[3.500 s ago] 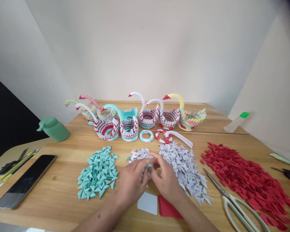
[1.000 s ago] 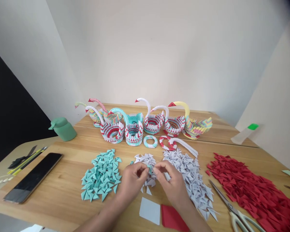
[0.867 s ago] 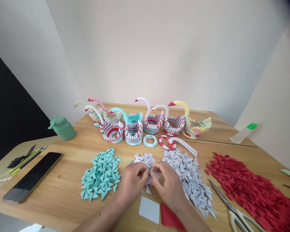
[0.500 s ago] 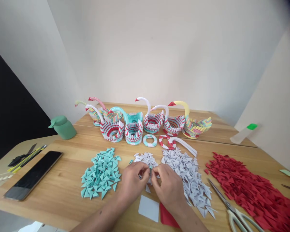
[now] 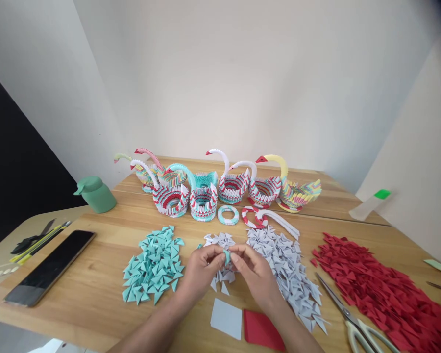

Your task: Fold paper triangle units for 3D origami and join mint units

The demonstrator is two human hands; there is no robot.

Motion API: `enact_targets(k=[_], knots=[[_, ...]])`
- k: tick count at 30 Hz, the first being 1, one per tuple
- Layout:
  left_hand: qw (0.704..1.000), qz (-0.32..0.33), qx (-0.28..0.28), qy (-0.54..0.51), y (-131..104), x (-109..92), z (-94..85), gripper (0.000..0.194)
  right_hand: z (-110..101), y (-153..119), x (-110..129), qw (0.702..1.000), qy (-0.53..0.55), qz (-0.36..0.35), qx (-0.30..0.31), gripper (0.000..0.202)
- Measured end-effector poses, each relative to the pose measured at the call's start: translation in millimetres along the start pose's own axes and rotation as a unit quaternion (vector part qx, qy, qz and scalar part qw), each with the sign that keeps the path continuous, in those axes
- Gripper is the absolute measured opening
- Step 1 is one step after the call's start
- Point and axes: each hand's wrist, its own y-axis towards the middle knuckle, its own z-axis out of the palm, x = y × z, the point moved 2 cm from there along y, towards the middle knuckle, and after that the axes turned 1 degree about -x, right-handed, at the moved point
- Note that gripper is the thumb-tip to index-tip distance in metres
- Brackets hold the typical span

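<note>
Between the fingertips of both hands is a small teal folded paper piece [image 5: 227,257]. My left hand [image 5: 202,267] pinches its left side, and my right hand [image 5: 255,269] pinches its right side. Just behind and below the fingers lies a small pile of white folded pieces [image 5: 219,239]. A heap of teal triangles [image 5: 155,264] is left of my left hand; a larger white heap [image 5: 279,264] is beyond my right hand. White paper squares [image 5: 226,318] and red paper squares [image 5: 261,329] lie near my wrists.
Several paper swans [image 5: 203,200] and a teal-white ring [image 5: 228,214] stand or lie behind. Red triangles [image 5: 382,289] and scissors [image 5: 347,314] are at right. A phone [image 5: 49,267] and green container [image 5: 95,194] are at left.
Both hands have shifted slightly and turned, so more of the teal piece shows between the fingertips. More of the red squares is uncovered beside my right wrist.
</note>
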Motion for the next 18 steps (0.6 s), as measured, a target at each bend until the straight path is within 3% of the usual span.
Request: enact_targets(k=[7,14,18], knots=[[0.996,-0.063,0.046,-0.046,3,7,1.9,0.027,2,0,4,0.999,0.041,0.012,0.006,0.019],[0.995,0.033,0.004,0.097,0,-6,-0.1,0.017,1,0,-2,0.999,0.025,0.014,0.022,0.015],[0.999,0.013,0.029,0.042,0,-3,0.7,0.019,0,3,-1,0.997,0.064,0.032,0.043,0.018]])
